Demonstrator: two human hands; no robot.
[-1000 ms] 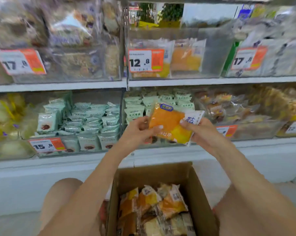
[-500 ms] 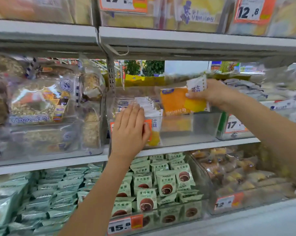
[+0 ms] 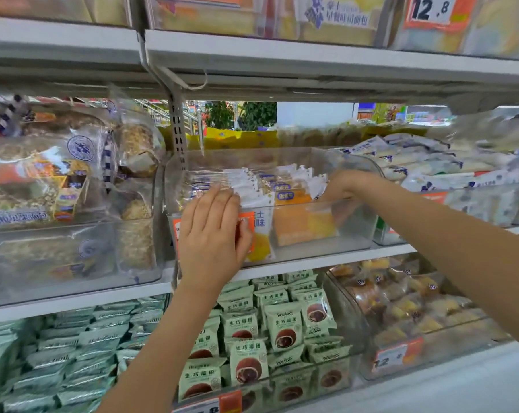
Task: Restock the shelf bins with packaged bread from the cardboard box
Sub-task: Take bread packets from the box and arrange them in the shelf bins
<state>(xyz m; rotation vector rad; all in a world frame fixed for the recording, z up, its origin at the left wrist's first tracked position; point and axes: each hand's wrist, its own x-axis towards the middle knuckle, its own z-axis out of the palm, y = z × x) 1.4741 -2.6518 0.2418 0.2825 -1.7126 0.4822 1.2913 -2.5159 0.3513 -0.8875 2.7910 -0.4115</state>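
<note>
White metal shelf [image 3: 311,263] carrying the clear plastic bin [image 3: 326,245] — a row of orange-and-white bread packets [image 3: 294,222] stands upright inside it. Your left hand [image 3: 213,234] lies flat on the bin's front, grip spread. Your right hand [image 3: 346,189] reaches over the rim behind the packets — whether its grip is spread or pinching cannot be told.

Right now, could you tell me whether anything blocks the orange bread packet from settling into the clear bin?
Nothing visible does. The orange bread packet is already inside the clear bin, beside the upright row; the right hand reaches over the rim behind it.
</note>
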